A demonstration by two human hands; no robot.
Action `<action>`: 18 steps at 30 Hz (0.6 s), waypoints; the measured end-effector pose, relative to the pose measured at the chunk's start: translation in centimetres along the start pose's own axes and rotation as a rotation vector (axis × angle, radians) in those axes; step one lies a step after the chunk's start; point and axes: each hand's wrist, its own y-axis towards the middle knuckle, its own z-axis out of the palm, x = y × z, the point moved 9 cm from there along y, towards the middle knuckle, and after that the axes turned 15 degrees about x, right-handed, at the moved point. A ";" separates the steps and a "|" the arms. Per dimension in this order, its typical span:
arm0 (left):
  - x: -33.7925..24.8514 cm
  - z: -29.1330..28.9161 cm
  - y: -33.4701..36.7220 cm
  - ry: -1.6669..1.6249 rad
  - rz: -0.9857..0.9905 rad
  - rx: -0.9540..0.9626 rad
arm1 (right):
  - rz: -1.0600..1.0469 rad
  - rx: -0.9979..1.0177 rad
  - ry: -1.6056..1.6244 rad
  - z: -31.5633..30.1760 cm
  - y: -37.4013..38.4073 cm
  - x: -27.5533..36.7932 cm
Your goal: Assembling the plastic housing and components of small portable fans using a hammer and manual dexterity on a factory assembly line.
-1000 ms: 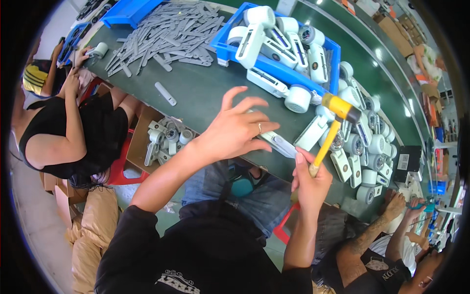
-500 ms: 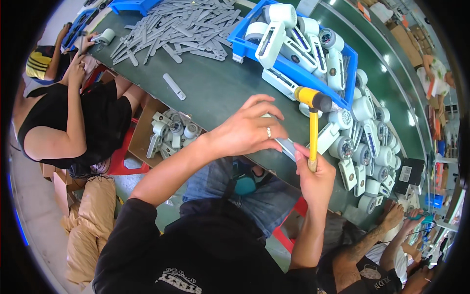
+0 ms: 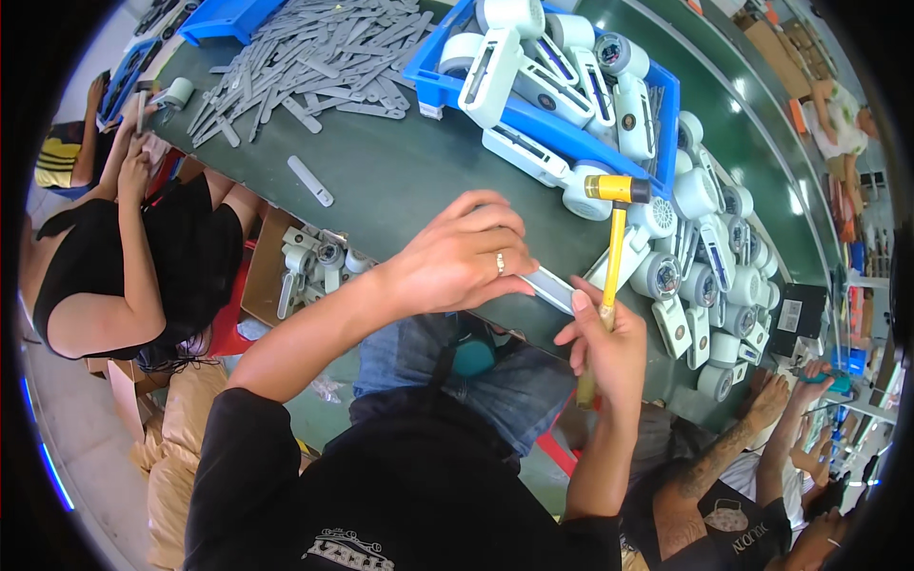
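Observation:
A white bar-shaped piece with a grey strip along its face (image 3: 550, 288) slants between my two hands over the table's near edge. My left hand (image 3: 466, 252), with a ring on one finger, is closed around its far-left end and hides that end. In my right hand (image 3: 609, 347) a hammer (image 3: 614, 252) with a yellow handle and a yellow-and-black head stands upright, held between thumb and palm. The right thumb and fingertips are at the near end of the piece. A single loose grey strip (image 3: 310, 181) lies on the table to the left.
A heap of grey strips (image 3: 314, 71) covers the far left of the table (image 3: 381, 171). White handheld fans fill a blue bin (image 3: 533, 143) and pile up on its right (image 3: 700, 285). More lie in a cardboard box (image 3: 262, 271). Co-workers sit left (image 3: 143, 266) and right (image 3: 714, 476).
The whole view has shifted slightly, moving the table things leftward. My right hand's fingers have loosened and the hammer has turned, its handle end now showing below the hand. More of the piece shows.

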 end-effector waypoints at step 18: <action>-3.6 0.9 0.7 0.275 0.074 0.141 | -0.053 -0.009 0.194 2.2 0.0 -1.9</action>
